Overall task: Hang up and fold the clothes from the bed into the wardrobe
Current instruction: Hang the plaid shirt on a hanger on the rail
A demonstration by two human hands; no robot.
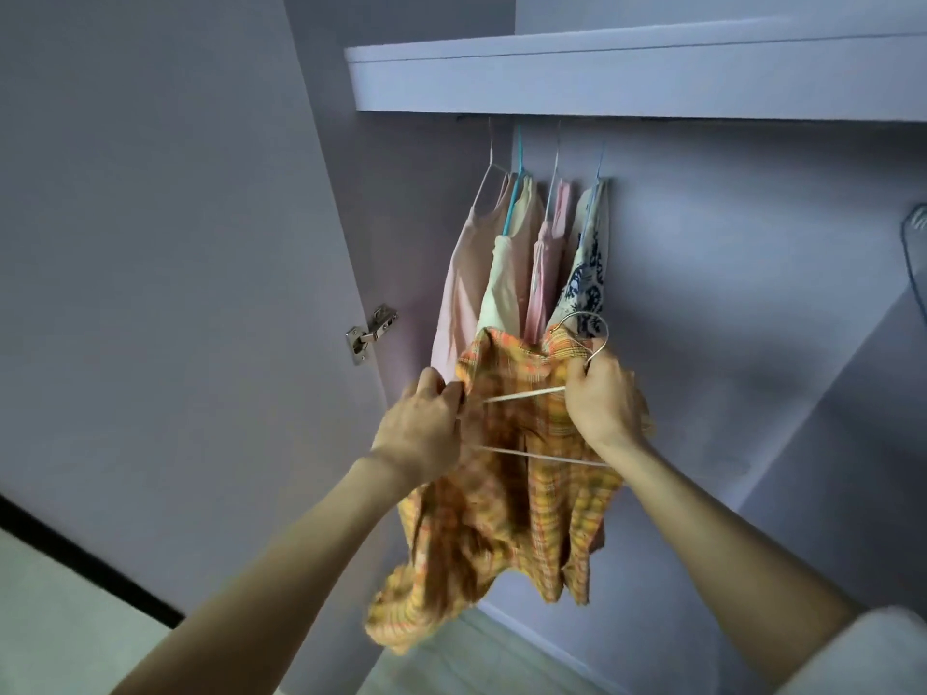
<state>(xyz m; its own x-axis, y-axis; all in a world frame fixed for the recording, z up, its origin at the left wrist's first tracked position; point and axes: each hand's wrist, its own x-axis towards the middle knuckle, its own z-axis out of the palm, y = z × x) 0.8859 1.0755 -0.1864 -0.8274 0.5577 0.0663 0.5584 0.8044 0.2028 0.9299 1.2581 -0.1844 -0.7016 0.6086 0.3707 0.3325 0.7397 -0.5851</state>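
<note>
While four garments (526,253) already hang, plaid shirt (506,469) goes onto hanger (582,338).
Left hand (421,428) pinches the collar, right hand (599,398) grips below the hook; rail above, not yet hung.

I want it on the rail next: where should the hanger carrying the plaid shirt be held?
Grip the hanger at its neck just under the metal hook, coming from below, as the right hand does; that leaves the hook's open curve free.
</note>
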